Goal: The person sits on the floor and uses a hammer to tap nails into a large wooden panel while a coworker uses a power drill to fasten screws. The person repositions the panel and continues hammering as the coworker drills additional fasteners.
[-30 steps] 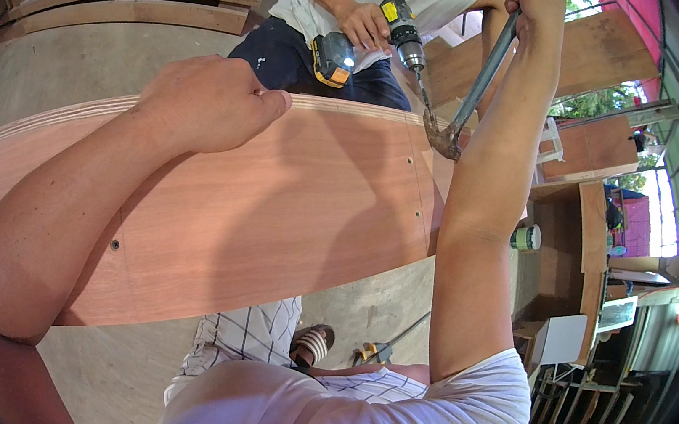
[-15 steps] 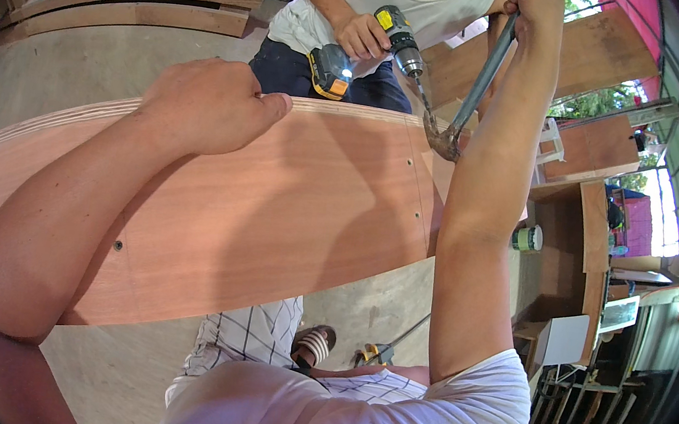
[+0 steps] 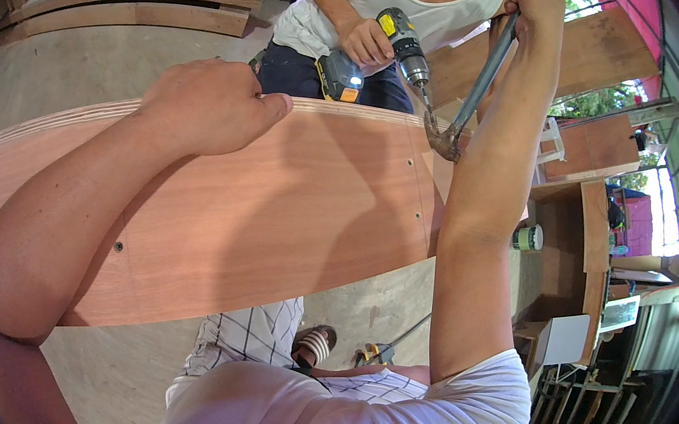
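Observation:
My left hand [image 3: 208, 107] is closed over the far edge of a reddish plywood panel [image 3: 305, 216], its thumb lying along the edge and its other fingers hidden. At the upper right, my raised right hand [image 3: 539, 6] grips the end of a claw hammer [image 3: 484, 75] with a grey-blue handle. The hammer's head hangs down at the panel's far right corner. Across the panel, a co-worker's hand [image 3: 367, 42] holds a yellow and black cordless drill [image 3: 407, 44]. Its bit points down beside the hammer's claw; whether they touch I cannot tell.
Several dark screw heads [image 3: 118, 247] dot the panel. Beneath it, a clamp-like tool [image 3: 375, 354] lies on the concrete floor [image 3: 363, 300] near a sandalled foot [image 3: 316, 345]. Wooden cabinets [image 3: 559, 256] stand to the right, with a small can [image 3: 528, 238] beside them. A timber-edged bin [image 3: 126, 15] is at the far left.
The co-worker's drill has shifted slightly to the right and its battery end has turned a little. My two hands, the hammer and the panel look unmoved.

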Available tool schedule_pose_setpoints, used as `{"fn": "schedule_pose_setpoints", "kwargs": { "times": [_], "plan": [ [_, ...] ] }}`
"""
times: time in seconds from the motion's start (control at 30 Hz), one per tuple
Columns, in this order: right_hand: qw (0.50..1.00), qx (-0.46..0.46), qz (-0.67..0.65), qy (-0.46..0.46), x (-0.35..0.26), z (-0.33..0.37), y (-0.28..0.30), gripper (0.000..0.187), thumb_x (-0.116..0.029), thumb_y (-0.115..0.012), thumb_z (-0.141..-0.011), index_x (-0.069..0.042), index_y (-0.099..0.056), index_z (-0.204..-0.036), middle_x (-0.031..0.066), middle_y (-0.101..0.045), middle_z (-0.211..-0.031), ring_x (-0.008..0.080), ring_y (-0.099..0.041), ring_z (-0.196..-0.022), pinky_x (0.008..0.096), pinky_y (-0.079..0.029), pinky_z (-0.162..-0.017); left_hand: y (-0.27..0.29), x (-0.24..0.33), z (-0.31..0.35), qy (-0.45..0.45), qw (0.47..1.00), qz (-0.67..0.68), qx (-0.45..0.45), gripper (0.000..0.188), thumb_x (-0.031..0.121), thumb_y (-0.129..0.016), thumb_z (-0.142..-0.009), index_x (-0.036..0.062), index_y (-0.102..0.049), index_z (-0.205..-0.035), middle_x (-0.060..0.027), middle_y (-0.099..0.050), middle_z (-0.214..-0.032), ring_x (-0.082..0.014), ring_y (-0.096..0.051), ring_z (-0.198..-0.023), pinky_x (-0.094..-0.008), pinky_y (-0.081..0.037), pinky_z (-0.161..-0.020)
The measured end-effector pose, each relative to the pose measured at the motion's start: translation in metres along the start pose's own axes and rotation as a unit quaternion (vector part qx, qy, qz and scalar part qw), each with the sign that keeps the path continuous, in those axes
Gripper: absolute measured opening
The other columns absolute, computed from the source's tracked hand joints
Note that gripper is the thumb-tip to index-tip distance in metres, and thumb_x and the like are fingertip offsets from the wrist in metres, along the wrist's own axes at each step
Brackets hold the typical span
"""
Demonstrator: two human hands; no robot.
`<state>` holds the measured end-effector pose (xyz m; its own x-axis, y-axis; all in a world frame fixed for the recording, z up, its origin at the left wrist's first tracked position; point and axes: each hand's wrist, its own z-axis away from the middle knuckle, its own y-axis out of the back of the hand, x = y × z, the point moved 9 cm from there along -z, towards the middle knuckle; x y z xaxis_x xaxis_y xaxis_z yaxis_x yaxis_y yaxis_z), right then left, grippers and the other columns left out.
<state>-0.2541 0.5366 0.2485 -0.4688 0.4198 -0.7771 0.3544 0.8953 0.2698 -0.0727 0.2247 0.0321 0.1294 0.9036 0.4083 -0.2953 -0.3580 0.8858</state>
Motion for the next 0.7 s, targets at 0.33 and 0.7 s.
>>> {"fn": "schedule_pose_setpoints", "kwargs": {
  "times": [0.33, 0.7],
  "plan": [
    [1.000, -0.002, 0.007, 0.010, 0.0008, -0.0010, 0.0000, 0.011, -0.012, -0.060, -0.098, -0.015, -0.057, -0.108, -0.0032, -0.047, -0.062, 0.0088, -0.039, -0.041, 0.0270, -0.033, -0.034, -0.0001, -0.0013, 0.0004, 0.004, 1.000, -0.005, 0.012, 0.060, 0.053, -0.050, -0.096, -0.0003, -0.078, -0.100, -0.0243, -0.074, -0.105, -0.0397, -0.070, -0.103, -0.0496, -0.053, -0.094],
    [1.000, -0.020, 0.019, -0.011, 0.0001, 0.0020, -0.0036, 0.010, -0.015, -0.059, -0.097, -0.016, -0.057, -0.107, -0.0028, -0.046, -0.062, 0.0084, -0.039, -0.042, 0.0265, -0.032, -0.036, -0.0022, -0.0054, -0.0021, -0.033, 0.998, 0.013, 0.056, 0.059, 0.054, -0.052, -0.096, 0.0018, -0.078, -0.091, -0.0262, -0.073, -0.094, -0.0440, -0.070, -0.094, -0.0513, -0.054, -0.086]
  ]
}}
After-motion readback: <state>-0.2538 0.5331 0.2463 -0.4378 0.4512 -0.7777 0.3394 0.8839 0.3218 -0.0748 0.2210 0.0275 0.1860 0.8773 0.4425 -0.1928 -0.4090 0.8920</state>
